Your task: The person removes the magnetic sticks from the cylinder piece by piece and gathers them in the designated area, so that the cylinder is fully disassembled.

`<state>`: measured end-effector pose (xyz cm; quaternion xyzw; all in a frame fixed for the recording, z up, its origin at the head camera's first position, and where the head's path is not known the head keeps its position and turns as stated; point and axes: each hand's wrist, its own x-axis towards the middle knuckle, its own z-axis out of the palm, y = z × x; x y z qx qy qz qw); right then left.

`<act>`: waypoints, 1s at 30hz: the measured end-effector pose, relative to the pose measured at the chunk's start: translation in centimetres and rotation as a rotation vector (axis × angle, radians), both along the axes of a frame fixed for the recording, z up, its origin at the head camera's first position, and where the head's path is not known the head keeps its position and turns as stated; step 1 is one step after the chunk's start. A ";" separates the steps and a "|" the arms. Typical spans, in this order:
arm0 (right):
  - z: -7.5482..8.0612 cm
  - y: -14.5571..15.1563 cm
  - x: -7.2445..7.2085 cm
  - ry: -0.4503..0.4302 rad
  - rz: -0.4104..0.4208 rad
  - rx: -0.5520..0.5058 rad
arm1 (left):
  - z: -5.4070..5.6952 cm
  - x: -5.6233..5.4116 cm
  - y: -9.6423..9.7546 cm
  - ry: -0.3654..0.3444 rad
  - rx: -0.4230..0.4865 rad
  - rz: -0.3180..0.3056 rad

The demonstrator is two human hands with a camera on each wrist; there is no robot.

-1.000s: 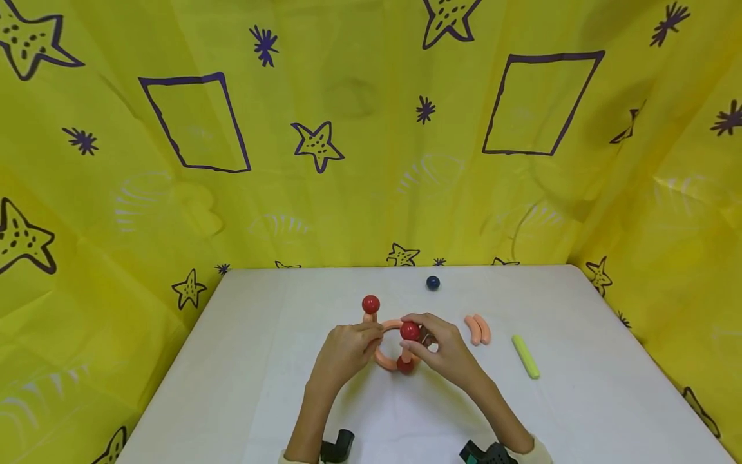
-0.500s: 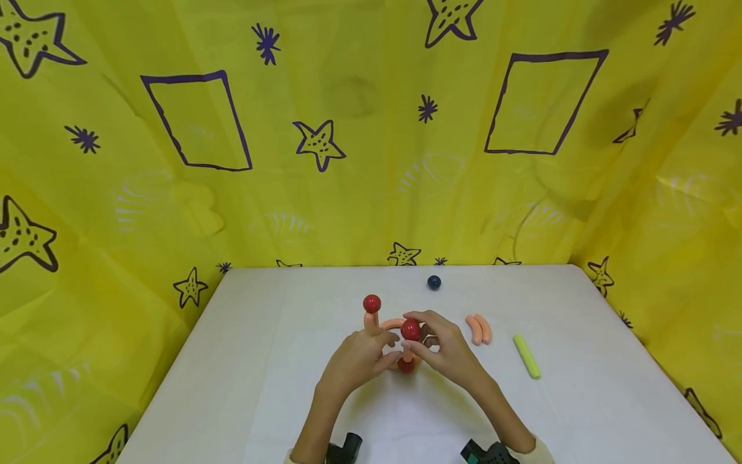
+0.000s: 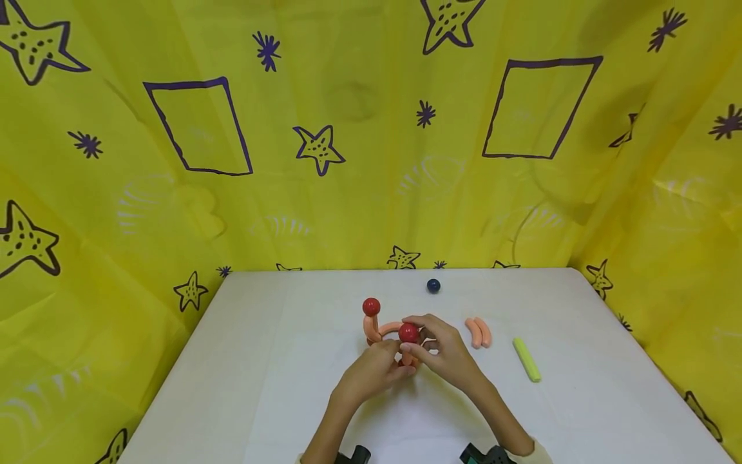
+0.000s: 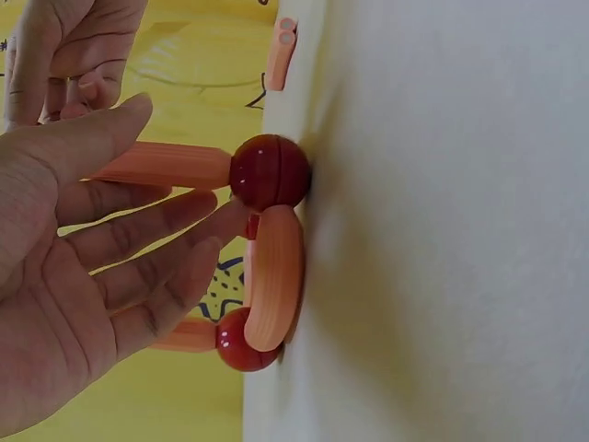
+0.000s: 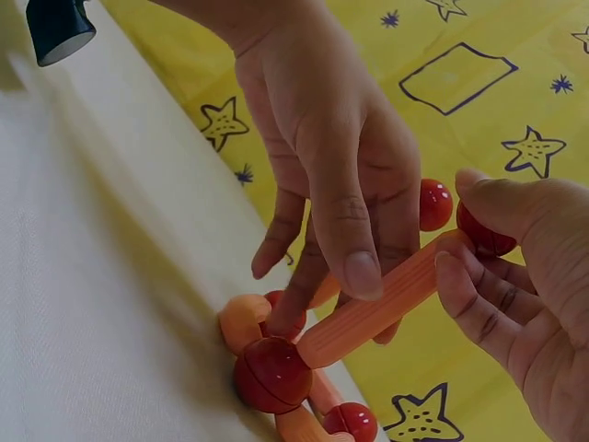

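Note:
An orange-and-red toy frame stands on the table, with curved orange pieces (image 4: 279, 276) joined by red balls into a ring. From a lower red ball (image 5: 273, 375) rises a straight ribbed orange stick (image 5: 373, 308), topped by another red ball (image 3: 408, 332). My right hand (image 3: 445, 354) pinches that top ball and the stick's end between thumb and fingers. My left hand (image 3: 371, 372) is around the stick lower down, its fingers extended behind and its thumb loose in front. At the ring's far left, another upright carries a red ball (image 3: 371, 306).
A dark blue ball (image 3: 433, 286) lies near the table's back edge. Two loose curved orange pieces (image 3: 478, 332) and a yellow-green stick (image 3: 527, 359) lie to the right. A yellow curtain (image 3: 371, 212) with drawn stars stands behind the white table (image 3: 232, 386).
My left hand has left the ring's left side and moved right and slightly nearer, to the stick by my right hand. The right hand keeps its hold on the red ball.

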<state>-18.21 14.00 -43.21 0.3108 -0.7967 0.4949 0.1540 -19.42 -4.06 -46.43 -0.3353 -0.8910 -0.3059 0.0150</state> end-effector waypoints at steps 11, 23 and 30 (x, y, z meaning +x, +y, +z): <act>0.2 -0.2 0.5 -0.047 0.017 -0.032 | -1.3 0.1 0.7 -0.095 0.232 0.080; 0.3 -0.3 0.5 -0.054 -0.015 -0.016 | -1.4 -0.2 0.6 -0.092 0.255 0.105; 0.6 -0.5 0.6 -0.040 -0.036 -0.012 | -1.3 -0.4 0.6 -0.047 0.231 0.103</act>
